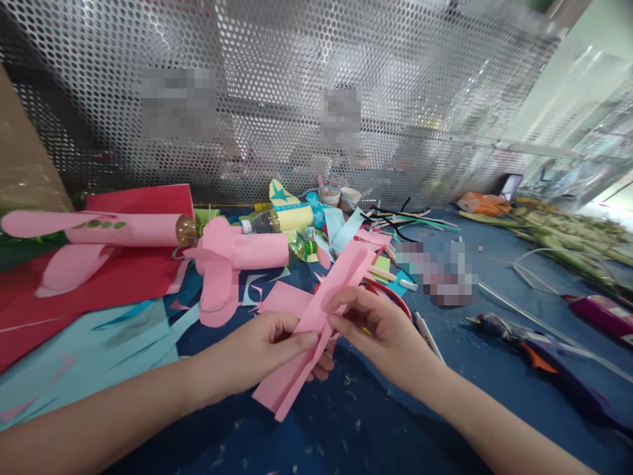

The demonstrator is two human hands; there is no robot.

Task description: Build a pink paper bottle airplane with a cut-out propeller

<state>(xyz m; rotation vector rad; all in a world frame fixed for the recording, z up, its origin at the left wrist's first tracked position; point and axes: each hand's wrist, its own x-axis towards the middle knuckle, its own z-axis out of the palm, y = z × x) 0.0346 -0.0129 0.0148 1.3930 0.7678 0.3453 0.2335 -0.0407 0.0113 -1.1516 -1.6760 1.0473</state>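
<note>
A long strip of pink paper (316, 316), folded lengthwise, is held up in front of me above the blue table. My left hand (281, 346) grips it near its lower middle, thumb on top and fingers underneath. My right hand (370, 323) pinches the folded edge with thumb and forefinger. Behind the strip lies a flat pink paper piece (284, 298), partly covered by it. Left of that sits a plane-shaped craft (260, 251), a plastic bottle wrapped in pink paper with a green cap.
Another pink bottle craft (128, 229) rests on red paper (30, 310) at the left. Light blue sheets (123, 349) lie in front of it. A hot glue gun (548, 359) and a purple object (601, 315) lie at the right. A perforated metal panel (277, 79) stands behind.
</note>
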